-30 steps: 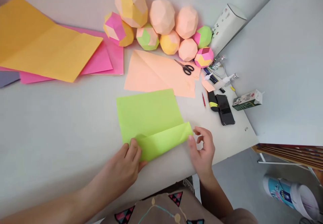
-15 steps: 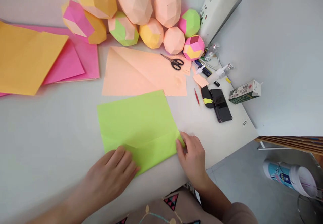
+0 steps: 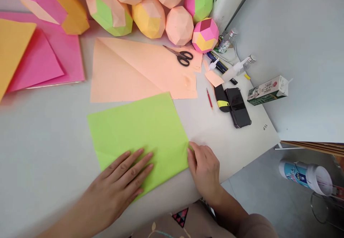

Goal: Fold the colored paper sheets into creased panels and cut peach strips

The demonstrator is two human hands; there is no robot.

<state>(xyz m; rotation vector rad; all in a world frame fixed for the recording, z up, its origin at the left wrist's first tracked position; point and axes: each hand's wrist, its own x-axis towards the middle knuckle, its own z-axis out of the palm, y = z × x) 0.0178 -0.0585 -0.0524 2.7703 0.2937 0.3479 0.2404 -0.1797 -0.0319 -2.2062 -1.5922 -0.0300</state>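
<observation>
The left hand (image 3: 118,184), curled a second ago, now lies flat, and the near flap of the green sheet (image 3: 139,130), which stood raised, is down; the whole view has shifted too. The table (image 3: 53,141) bears the green sheet near its front edge, its far corner overlapping the peach sheet (image 3: 115,77).

If the left palm drags instead of pressing, the green sheet could slide and the crease come out skewed. The left hand's fingers are spread on it; the right hand (image 3: 205,170) pinches its right edge between thumb and forefinger, and a tug there could wrinkle or tear that edge. Any push away from the body could ruck the peach sheet and shift the scissors (image 3: 184,58) on it.

As for writing, the tub (image 3: 298,175) on the floor has a blue printed label, unreadable here. The carton (image 3: 268,90) shows small printed characters, also illegible. Small dark marks (image 3: 265,127) near the table's right corner look handwritten, but I cannot read them.
</observation>
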